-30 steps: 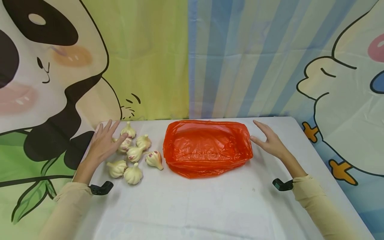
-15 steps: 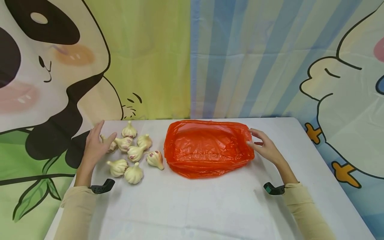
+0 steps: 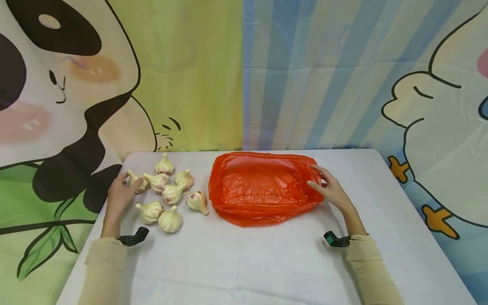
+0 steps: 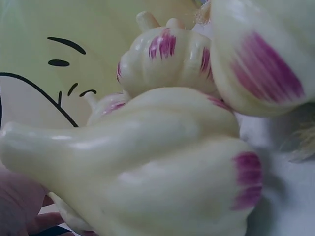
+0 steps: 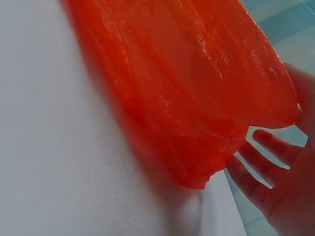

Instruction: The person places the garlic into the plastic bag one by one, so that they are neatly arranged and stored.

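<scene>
In the head view my left hand (image 3: 121,195) is at the far left of the table, fingers bent round a garlic bulb (image 3: 136,184) and the thumb lying against it. Nearer bulbs mostly cover this hand in the left wrist view, where a large garlic bulb (image 4: 162,167) fills the foreground. A red plastic bag (image 3: 263,186) stands mid-table, its mouth spread wide. At the bag's right edge, my right hand (image 3: 335,190) touches the rim, thumb and forefinger tips apart. In the right wrist view its other fingers (image 5: 266,167) spread beside the red film.
Several more garlic bulbs, among them a garlic bulb (image 3: 170,220) at the front of the group, lie between my left hand and the bag. The white table (image 3: 244,262) ends against a cartoon-printed backdrop (image 3: 198,76).
My left hand has lowered and its fingers have bent round the leftmost garlic bulb. My right hand has moved left to the bag's right rim.
</scene>
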`<action>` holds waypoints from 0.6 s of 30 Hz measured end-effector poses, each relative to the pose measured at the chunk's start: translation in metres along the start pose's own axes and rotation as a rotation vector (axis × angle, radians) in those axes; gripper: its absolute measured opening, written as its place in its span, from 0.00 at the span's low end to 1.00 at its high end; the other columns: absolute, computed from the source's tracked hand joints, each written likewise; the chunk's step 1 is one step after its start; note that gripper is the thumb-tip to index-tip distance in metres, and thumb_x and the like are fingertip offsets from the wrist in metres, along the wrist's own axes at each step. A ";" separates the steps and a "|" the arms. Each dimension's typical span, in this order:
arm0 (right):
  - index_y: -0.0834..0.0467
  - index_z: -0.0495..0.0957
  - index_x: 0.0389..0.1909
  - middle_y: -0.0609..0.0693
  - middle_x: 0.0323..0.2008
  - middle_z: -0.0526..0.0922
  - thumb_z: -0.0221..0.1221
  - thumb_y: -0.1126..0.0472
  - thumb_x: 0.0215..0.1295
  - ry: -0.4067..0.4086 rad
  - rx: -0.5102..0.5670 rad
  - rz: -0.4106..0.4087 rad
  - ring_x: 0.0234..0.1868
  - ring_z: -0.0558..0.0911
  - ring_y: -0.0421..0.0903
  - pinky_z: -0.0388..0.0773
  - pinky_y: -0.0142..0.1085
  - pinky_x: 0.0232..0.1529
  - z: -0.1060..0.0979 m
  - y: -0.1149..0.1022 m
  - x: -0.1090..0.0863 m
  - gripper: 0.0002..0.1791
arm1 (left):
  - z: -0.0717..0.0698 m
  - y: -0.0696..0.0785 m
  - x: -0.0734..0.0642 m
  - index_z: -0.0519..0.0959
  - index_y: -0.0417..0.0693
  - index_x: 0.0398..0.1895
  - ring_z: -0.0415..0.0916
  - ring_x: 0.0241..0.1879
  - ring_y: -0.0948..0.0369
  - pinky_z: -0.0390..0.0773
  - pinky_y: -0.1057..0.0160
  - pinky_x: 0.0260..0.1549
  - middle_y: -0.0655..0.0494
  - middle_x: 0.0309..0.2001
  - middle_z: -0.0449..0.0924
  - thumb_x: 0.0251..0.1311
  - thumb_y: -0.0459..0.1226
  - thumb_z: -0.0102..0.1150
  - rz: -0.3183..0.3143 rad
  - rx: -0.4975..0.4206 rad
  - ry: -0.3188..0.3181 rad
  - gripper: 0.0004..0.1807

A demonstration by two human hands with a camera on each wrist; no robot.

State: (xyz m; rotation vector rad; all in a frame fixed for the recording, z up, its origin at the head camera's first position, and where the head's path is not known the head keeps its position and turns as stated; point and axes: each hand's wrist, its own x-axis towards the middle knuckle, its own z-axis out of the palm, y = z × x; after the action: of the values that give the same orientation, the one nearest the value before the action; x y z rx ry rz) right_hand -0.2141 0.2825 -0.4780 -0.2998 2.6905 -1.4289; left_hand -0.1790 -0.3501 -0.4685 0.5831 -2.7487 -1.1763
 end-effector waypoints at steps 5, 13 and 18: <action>0.45 0.55 0.74 0.59 0.71 0.61 0.60 0.46 0.65 -0.037 0.010 0.035 0.61 0.72 0.60 0.78 0.48 0.53 -0.001 -0.004 0.000 0.39 | 0.001 -0.002 -0.002 0.60 0.39 0.72 0.64 0.65 0.35 0.66 0.38 0.61 0.30 0.67 0.63 0.66 0.53 0.52 -0.008 0.011 -0.002 0.38; 0.42 0.50 0.76 0.58 0.72 0.59 0.64 0.51 0.63 -0.117 0.020 0.027 0.64 0.68 0.62 0.78 0.54 0.55 -0.008 -0.010 -0.003 0.45 | -0.006 0.009 -0.012 0.68 0.47 0.68 0.74 0.60 0.44 0.72 0.64 0.47 0.43 0.65 0.72 0.62 0.52 0.58 0.003 -0.033 0.157 0.34; 0.40 0.47 0.76 0.59 0.74 0.53 0.65 0.52 0.61 -0.149 0.008 0.014 0.66 0.65 0.64 0.74 0.60 0.57 -0.006 -0.012 -0.003 0.48 | -0.011 0.033 -0.018 0.71 0.50 0.66 0.75 0.61 0.46 0.73 0.52 0.56 0.46 0.64 0.75 0.60 0.51 0.61 0.068 -0.045 0.232 0.32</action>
State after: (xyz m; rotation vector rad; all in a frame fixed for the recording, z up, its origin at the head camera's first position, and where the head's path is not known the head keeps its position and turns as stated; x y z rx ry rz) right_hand -0.2101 0.2818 -0.4645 -0.3706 2.5628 -1.3554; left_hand -0.1702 -0.3302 -0.4359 0.5768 -2.5215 -1.0786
